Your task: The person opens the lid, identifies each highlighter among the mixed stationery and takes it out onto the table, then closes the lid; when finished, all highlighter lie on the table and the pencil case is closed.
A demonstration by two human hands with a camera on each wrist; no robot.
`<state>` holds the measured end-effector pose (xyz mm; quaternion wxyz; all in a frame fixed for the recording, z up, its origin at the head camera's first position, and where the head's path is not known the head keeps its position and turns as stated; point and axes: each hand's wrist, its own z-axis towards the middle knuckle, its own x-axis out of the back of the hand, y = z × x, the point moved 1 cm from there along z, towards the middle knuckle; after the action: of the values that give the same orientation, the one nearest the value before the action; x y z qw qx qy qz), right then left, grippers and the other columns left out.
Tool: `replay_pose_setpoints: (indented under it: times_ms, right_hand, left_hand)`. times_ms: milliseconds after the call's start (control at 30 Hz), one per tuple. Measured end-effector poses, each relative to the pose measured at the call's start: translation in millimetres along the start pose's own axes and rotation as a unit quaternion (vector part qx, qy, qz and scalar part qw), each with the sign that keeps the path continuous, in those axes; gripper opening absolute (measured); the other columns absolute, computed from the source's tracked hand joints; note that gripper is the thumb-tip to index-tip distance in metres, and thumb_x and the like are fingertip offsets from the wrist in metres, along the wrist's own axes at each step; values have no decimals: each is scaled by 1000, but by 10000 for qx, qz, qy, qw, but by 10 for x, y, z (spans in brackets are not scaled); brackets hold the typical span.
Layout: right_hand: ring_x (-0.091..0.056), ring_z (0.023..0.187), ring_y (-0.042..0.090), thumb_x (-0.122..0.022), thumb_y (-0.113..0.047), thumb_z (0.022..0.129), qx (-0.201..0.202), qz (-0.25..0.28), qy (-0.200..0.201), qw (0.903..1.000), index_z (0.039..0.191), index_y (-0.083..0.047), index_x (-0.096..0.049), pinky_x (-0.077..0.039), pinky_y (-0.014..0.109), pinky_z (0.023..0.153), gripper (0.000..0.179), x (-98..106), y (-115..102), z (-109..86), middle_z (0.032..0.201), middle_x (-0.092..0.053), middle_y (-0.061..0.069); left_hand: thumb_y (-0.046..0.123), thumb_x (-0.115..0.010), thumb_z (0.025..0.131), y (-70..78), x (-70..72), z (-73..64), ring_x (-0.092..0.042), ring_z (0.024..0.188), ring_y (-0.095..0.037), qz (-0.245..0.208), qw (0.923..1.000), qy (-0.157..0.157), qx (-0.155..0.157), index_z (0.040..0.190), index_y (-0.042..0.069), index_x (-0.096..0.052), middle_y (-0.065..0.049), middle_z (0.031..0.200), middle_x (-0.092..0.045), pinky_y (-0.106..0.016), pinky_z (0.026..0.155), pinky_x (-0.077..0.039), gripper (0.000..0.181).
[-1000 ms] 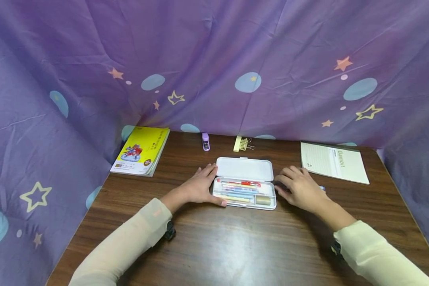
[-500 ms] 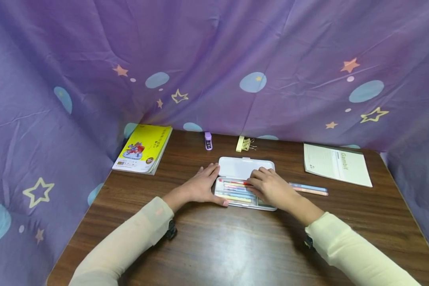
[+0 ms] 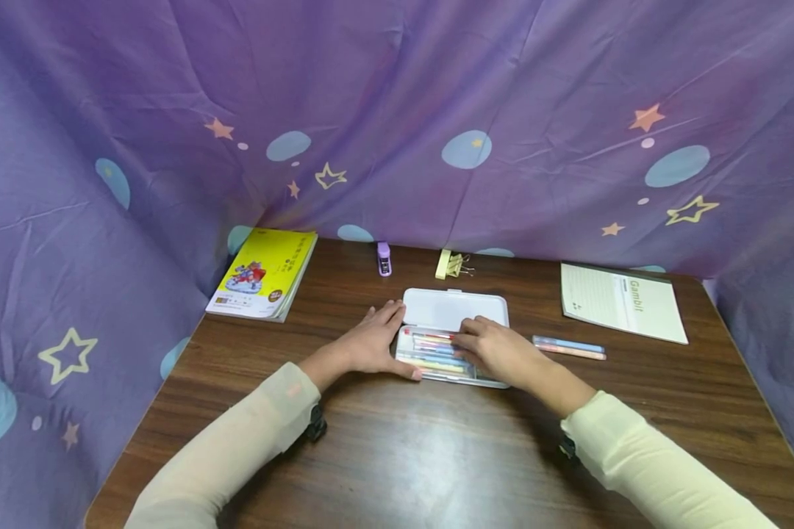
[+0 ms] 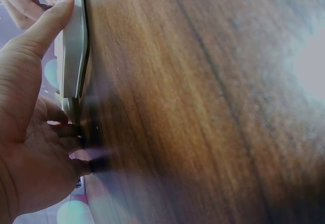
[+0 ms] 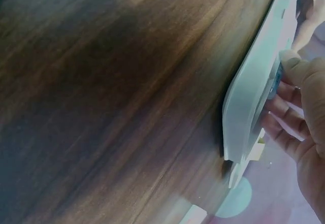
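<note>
Head view: the spread left hand is bracing the pencil case on the counter; the right hand is seemingly pinching a pen inside; snagging neighbouring pens could be tipping everything out

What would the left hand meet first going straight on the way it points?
The left hand would probably meet the white rectangular pencil-case lid first, right by its fingertips; whether they touch is unclear.
</note>
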<state>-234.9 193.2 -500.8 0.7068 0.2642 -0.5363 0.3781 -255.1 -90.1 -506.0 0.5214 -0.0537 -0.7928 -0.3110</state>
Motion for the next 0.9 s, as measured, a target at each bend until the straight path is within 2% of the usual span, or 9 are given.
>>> replay_pose_setpoints:
  times_ms: [333,567,700,900]
  right_hand:
    - [-69,88,21,-82,-16,100,122,-368,138,9992,114,-4,-82,-64,39,82,18,-30,-30,18,101,-72,5]
    - [-70,90,23,-83,-21,99,-41,-380,217,9990,113,-8,-79,-66,43,82,19,-54,-26,7,100,-71,3]
    - [-68,89,23,-84,-24,98,-80,-447,379,9983,110,-10,-78,-63,44,76,20,-62,-8,-14,100,-70,2]
    - [-63,97,27,-85,-23,92,-165,-568,763,9953,106,-12,-75,-56,48,82,20,-8,37,-40,103,-67,3]
  left_hand:
    - [78,-82,84,0,4,-14,-2,176,-31,-54,10000,-5,24,177,2,-5,-16,188,-4,-52,143,-4,143]
    - [79,-82,85,0,-1,-3,-1,176,-31,-67,10000,-18,-8,177,2,-4,-16,188,-4,-52,143,-4,143]
    - [77,-83,84,2,-3,-2,-2,176,-31,-99,9999,-15,-12,177,2,-5,-16,188,-4,-52,144,-4,143]
    - [76,-84,84,2,3,-4,-2,176,-32,-96,9999,-2,-29,177,1,-6,-17,188,-5,-52,143,-3,142]
